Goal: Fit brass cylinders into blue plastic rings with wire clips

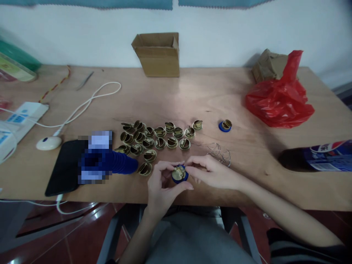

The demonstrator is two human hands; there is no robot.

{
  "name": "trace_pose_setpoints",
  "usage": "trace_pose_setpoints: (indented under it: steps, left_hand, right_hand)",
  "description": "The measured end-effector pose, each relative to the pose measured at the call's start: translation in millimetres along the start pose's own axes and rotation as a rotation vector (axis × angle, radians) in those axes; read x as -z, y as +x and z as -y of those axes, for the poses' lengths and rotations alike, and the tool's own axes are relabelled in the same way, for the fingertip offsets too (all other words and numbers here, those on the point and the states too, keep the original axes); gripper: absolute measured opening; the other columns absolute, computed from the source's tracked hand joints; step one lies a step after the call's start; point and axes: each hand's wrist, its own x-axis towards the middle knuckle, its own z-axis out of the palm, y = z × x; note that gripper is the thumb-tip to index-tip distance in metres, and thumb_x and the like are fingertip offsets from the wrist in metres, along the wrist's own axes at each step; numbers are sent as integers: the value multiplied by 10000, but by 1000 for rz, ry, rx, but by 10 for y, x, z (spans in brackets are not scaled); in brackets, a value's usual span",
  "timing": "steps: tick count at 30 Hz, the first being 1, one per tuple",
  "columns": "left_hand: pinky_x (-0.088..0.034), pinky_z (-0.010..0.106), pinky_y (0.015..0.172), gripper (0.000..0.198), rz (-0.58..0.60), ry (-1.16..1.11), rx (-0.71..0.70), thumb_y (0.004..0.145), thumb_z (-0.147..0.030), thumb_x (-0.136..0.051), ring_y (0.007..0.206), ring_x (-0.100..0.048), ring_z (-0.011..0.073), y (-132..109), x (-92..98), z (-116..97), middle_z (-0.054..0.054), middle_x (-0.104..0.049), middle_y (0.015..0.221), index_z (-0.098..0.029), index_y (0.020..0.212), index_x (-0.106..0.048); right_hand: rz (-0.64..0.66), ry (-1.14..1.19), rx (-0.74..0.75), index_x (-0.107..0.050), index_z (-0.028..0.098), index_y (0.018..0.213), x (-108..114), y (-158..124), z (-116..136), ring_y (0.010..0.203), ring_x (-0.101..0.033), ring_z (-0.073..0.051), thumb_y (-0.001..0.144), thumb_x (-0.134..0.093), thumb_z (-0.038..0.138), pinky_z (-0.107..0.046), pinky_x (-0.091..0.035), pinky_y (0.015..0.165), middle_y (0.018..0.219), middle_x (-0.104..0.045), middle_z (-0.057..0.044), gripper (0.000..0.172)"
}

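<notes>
I held a small blue cap (180, 177) with a brass insert (179, 171) seated in it, at the near edge of the table (247, 102), just in front of me. My left hand (162, 187) was closed around the cap from the left and below, thumb and fingers on its rim. My right hand (210, 170) came in from the right, its fingertips pinched at the top of the insert; how firmly, I could not tell.

Judged from its look, the piece was light and rigid, the cap being plastic and the insert thin metal. The smooth rim seemed likely to slip under a loose pinch, and the insert's thin upright tab could bend, so the sound hold was on the cap's side wall, opposite fingers across it.

Just left of my left hand lay a stack of blue caps (121, 164) on its side. Beyond it stood a cluster of loose brass inserts (159, 137). One finished cap (225, 125) sat apart, farther right. A few wire rings (220, 152) lay just beyond my right hand.
</notes>
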Motion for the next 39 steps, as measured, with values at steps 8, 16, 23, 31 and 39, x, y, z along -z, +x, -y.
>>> trace_pose_setpoints:
  steps: [8, 16, 23, 31, 39]
  left_hand:
    - [-641, 307, 805, 493, 44, 81, 21, 693, -263, -934, 1023, -764, 217, 4, 11, -18, 39, -715, 1093, -236, 965, -524]
    - [-634, 326, 800, 461, 91, 161, -1, 727, -281, -910, 1060, -745, 230, 5, 15, -10, 61, -694, 1149, -237, 961, -515]
    - [-601, 431, 1006, 390, 118, 170, -27, 808, -194, -834, 1223, -685, 250, -25, 32, 68, 87, -677, 1247, -245, 1066, -546]
    - [-583, 455, 1069, 508, 101, 212, -7, 878, -184, -748, 1236, -675, 242, -30, 14, 118, 116, -644, 1337, -247, 1326, -517]
    - [-572, 473, 1083, 563, 103, 197, 83, 900, -206, -729, 1227, -678, 246, -39, -2, 113, 120, -647, 1346, -255, 1404, -482]
  right_hand:
    - [55, 267, -57, -685, 155, 957, 6, 20, -58, 686, -618, -115, 981, -622, 332, -247, -499, 638, 807, -680, -1, 190]
    - [85, 316, -23, -663, 177, 919, 22, 41, -88, 721, -539, -111, 966, -654, 356, -250, -446, 670, 844, -649, 14, 186]
    - [-58, 185, 33, -578, 193, 844, 4, 7, 7, 653, -468, -108, 962, -626, 325, -245, -394, 599, 754, -536, 36, 184]
    - [-230, -665, 435, -601, 176, 1003, -59, -36, -155, 657, -556, -163, 1060, -452, 238, -305, -406, 610, 771, -622, -29, 171]
    - [-303, -1086, 564, -616, 138, 1204, -10, -13, -163, 611, -531, -180, 928, -361, -16, -328, -387, 561, 800, -646, -45, 406]
